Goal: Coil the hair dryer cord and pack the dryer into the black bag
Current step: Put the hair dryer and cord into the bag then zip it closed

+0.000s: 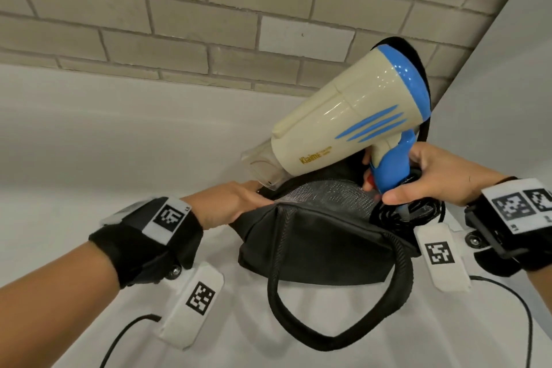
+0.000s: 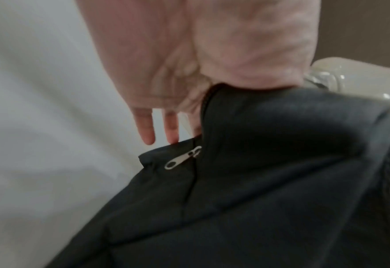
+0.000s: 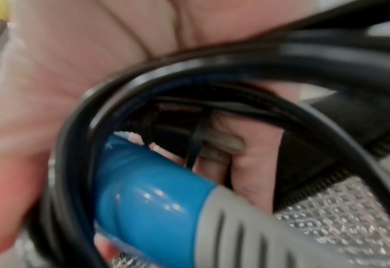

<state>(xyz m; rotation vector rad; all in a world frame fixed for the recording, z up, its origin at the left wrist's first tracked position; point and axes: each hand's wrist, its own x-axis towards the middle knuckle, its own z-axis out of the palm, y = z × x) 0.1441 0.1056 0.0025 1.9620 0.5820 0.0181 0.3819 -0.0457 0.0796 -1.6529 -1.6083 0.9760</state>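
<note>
A cream and blue hair dryer is tilted above the black bag, its nozzle pointing down-left over the bag's mouth. My right hand grips the blue handle together with loops of the black cord. The coiled cord bunches under that hand at the bag's right end. My left hand pinches the bag's left rim near the zipper pull and holds the mouth apart. Silvery mesh lining shows inside. The bag's far side is hidden by the dryer.
The bag lies on a white surface below a brick wall, and a white wall closes in on the right. The bag's carrying strap loops toward me. Thin black cables trail from my wrist cameras.
</note>
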